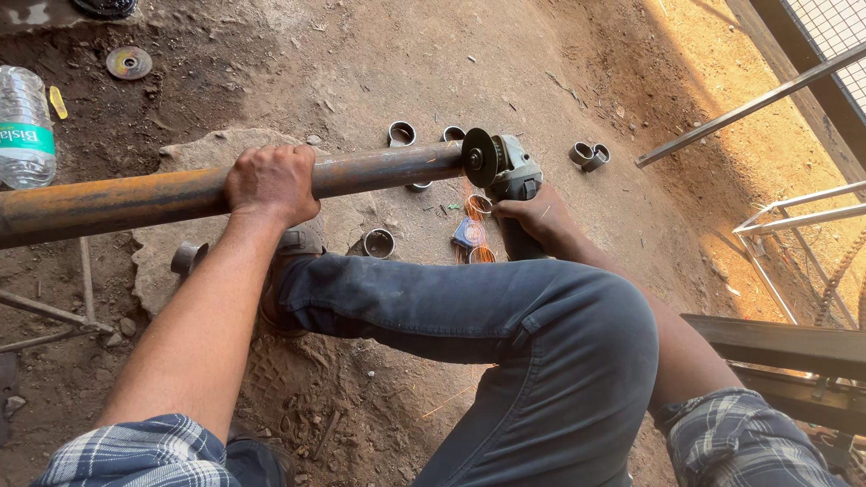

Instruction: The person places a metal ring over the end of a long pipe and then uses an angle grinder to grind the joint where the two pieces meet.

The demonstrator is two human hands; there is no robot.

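left hand [271, 183] clenched palm-down, right hand [534, 216] gripping, knee raised

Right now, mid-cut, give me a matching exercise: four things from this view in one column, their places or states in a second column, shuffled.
Things:
1. long rusty steel pipe
2. grey angle grinder
3. clear plastic water bottle
4. worn round cutting disc

Places or states:
A. lying flat on the dirt, upper left
B. gripped from above by the left hand
C. lying at the left edge, above the pipe
D. held in the right hand, wheel at the pipe's end

Pairs: 1-B, 2-D, 3-C, 4-A
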